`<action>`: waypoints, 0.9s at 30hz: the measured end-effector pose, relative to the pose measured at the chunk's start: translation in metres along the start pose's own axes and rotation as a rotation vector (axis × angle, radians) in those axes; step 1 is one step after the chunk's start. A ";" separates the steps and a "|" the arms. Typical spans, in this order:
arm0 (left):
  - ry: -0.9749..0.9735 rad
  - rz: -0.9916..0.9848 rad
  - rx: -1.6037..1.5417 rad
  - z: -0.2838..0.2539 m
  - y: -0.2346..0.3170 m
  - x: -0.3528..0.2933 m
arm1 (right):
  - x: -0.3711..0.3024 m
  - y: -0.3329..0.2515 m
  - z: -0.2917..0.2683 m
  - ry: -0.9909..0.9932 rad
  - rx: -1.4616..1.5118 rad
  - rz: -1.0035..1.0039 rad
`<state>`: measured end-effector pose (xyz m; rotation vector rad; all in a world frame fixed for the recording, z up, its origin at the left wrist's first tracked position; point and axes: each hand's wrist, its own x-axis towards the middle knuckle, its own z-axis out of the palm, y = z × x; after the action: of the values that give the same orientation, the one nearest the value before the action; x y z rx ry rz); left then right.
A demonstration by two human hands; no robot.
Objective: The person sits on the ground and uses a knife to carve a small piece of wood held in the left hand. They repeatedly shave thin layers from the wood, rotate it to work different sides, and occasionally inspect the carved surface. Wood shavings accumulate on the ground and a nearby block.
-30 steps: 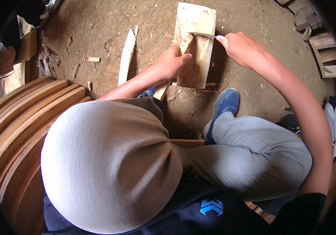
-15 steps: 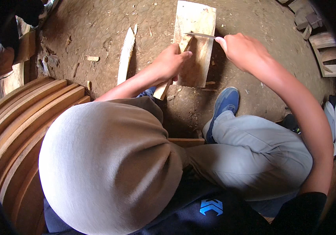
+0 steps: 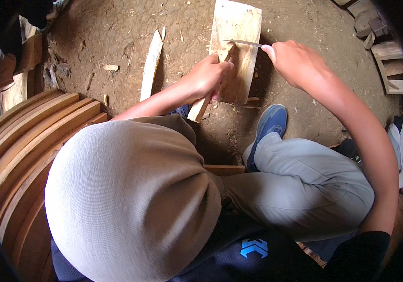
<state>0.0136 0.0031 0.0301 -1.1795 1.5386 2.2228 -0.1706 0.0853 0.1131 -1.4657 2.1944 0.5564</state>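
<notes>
My left hand [image 3: 211, 76] is closed round a narrow strip of wood [image 3: 197, 112], which slants away from me. The strip's far end rests over a pale, flat wooden board [image 3: 238, 21] on the ground. In my right hand [image 3: 297, 62] is a knife [image 3: 249, 43]. Its thin blade points left and lies across the strip's far tip, while its handle is hidden inside my fist. Both arms reach forward past my knees.
Left of the board lies a pointed offcut [image 3: 151, 63] among scattered wood chips [image 3: 111, 67]. Several long planks [image 3: 46, 115] are stacked at my left. My blue shoe [image 3: 272, 123] stands just short of the board. Wooden pieces [image 3: 393, 66] lie at the far right.
My left hand and the wood strip have shifted slightly to the right and nearer. The knife has moved a little to the right with my right hand, its blade still at the strip's tip.
</notes>
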 end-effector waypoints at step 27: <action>0.034 -0.004 0.077 0.009 -0.003 -0.001 | 0.026 0.027 0.010 -0.037 0.173 -0.151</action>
<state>0.0119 0.0122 0.0296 -1.2021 1.6178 2.1314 -0.2033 0.0813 0.0922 -1.5002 2.0275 0.3311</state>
